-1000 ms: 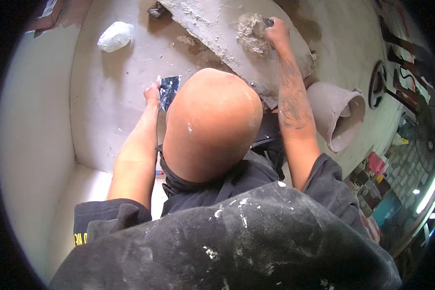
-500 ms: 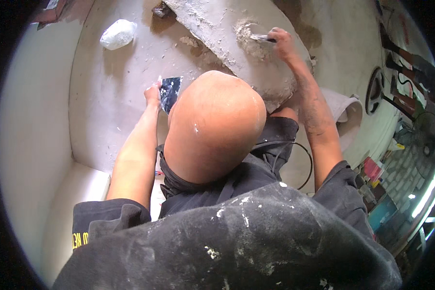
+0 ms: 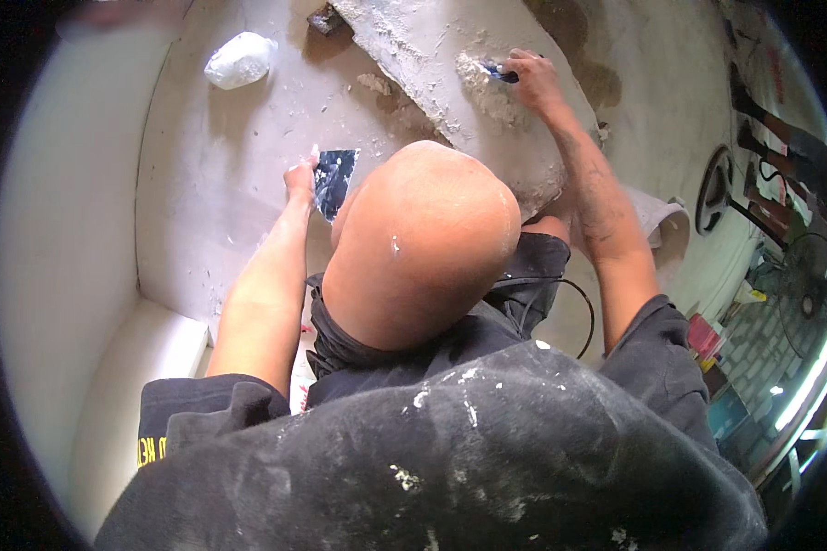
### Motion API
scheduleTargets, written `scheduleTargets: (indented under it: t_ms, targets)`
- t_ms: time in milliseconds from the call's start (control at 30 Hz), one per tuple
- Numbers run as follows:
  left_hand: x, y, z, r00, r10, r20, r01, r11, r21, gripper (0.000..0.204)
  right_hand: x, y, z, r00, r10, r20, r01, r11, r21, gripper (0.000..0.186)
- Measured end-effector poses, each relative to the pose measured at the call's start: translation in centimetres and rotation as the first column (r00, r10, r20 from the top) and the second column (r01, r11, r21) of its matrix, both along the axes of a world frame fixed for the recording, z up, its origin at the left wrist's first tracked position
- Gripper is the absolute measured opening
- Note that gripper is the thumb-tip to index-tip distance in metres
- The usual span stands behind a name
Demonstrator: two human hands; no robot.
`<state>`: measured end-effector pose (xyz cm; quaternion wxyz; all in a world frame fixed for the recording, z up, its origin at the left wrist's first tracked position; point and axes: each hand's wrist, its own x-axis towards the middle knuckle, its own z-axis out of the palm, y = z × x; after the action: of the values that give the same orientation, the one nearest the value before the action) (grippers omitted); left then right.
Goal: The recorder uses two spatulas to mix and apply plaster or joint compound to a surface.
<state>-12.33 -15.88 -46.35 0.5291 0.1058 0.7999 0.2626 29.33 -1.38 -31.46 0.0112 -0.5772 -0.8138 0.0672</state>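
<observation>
My left hand (image 3: 300,182) grips a flat dark scraper plate (image 3: 336,182) smeared with white paste, just left of my bent knee (image 3: 423,243). My right hand (image 3: 537,83), arm stretched forward, is closed around a small putty knife (image 3: 502,73) with a dark handle. Its tip meets a heap of lumpy off-white plaster (image 3: 489,99), and the blade is mostly hidden. Under the heap lies a long, plaster-crusted board (image 3: 413,46) that slants from the upper left toward my right forearm.
A white plastic bag (image 3: 241,61) lies at the far left, and a dark brown block (image 3: 329,18) touches the board's far end. Beyond my right arm are a pale tub (image 3: 666,230), a black ring-shaped base (image 3: 713,190) with a pole, a fan (image 3: 804,298) and another person's legs (image 3: 776,119).
The putty knife has turned in my right hand, and its shiny blade shows less. The view has shifted slightly; my left hand keeps its hold on the scraper plate.
</observation>
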Motion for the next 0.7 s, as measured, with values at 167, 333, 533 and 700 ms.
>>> scheduleTargets:
  t_ms: [167,333,533,700]
  targets:
    - [0.2,-0.2,0.8,0.999,-0.041,-0.029,0.041,0.999,0.004,0.033,1.9,5.1,2.2,0.995,0.061,-0.084,-0.076,0.978,-0.194,0.028]
    - [0.1,-0.2,-0.1,0.999,-0.036,-0.035,0.036,0.999,0.006,0.032,0.0,8.2,1.5,1.0,0.024,-0.008,-0.025,0.991,-0.134,0.032]
    - [0.0,-0.3,0.0,0.997,-0.049,-0.056,0.051,0.998,0.036,0.026,-1.0,5.8,-0.9,0.995,-0.05,0.084,0.062,0.987,-0.147,0.033]
    - [-0.3,0.0,0.3,0.946,-0.278,-0.167,0.288,0.957,0.034,0.026,0.2,1.4,-0.3,0.987,0.062,0.146,-0.035,0.983,-0.182,0.028]
